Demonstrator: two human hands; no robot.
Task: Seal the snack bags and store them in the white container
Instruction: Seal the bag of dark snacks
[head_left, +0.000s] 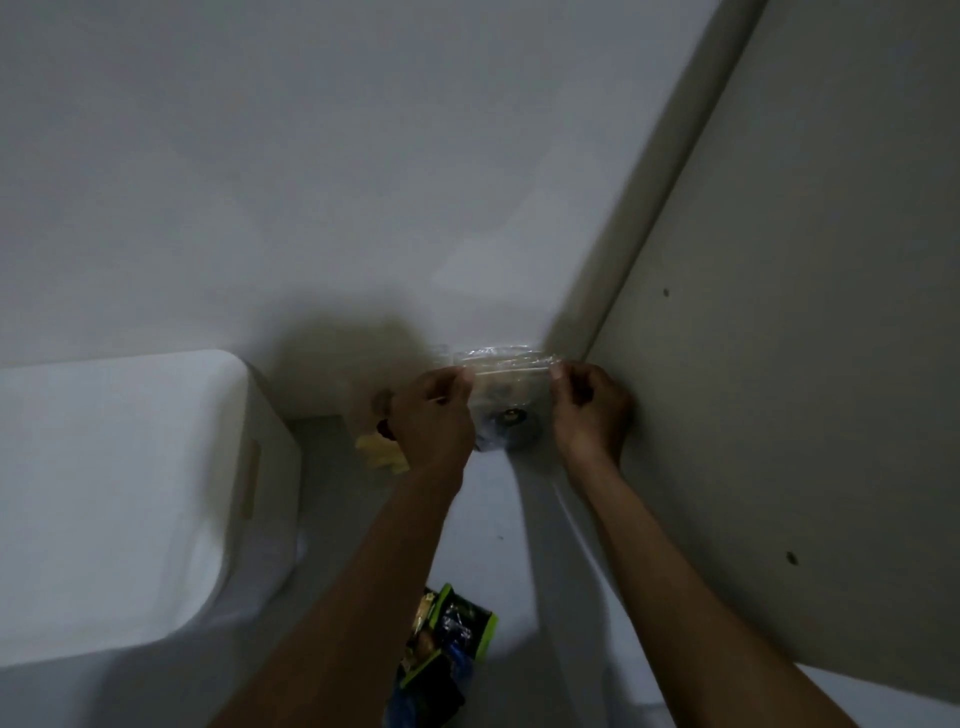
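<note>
A clear plastic snack bag (506, 395) with a dark round snack inside is held upright near the back corner of the shelf. My left hand (434, 415) pinches the bag's top edge at its left end. My right hand (592, 408) pinches the same edge at its right end. The white container (130, 499) stands at the left, its opening facing up. Behind my left hand lies another clear bag with yellow pieces (382, 454), partly hidden. A green and dark snack packet (447, 644) lies on the surface near the bottom, between my forearms.
A white back wall rises behind the bag, and a grey side panel (805, 364) closes off the right. The grey shelf surface (498, 519) runs between the container and the side panel. The scene is dim and slightly blurred.
</note>
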